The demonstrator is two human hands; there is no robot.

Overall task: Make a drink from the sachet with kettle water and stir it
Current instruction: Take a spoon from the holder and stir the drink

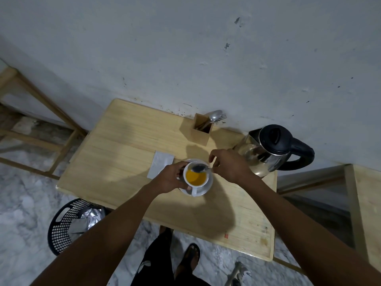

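- Near the middle of the table (127,145), toward its right half, we note one white cup (197,176) standing on one white saucer (207,187); the cup holds an opaque yellow-orange drink.
- Our left hand (169,178) is wrapped around the cup's left wall, steadying it. The cup handle points toward the near edge and is not held.
- Our right hand (229,165) pinches the handle of one spoon (199,168) between closed fingertips; the bowl sits at the cup's far rim, above or just at the liquid, we cannot tell which.
- Judgement: stirring is in hand; the water looks already poured.
- Handling, judged: the cup is likely ceramic, stiff, fragile, moderately heavy when full and probably hot at the wall; the handle is the safer hold. It may slide on the smooth saucer. The spoon is light and rigid.
- One flat silvery sachet (161,165) lies just left of the saucer; light, limp.
- One steel kettle (268,150), black lid and handle, stands at the right edge, near the wall.
- One wooden cutlery box (201,132) at the far edge: one spoon and one fork visible.
- One black mesh bin (70,226) on the floor.
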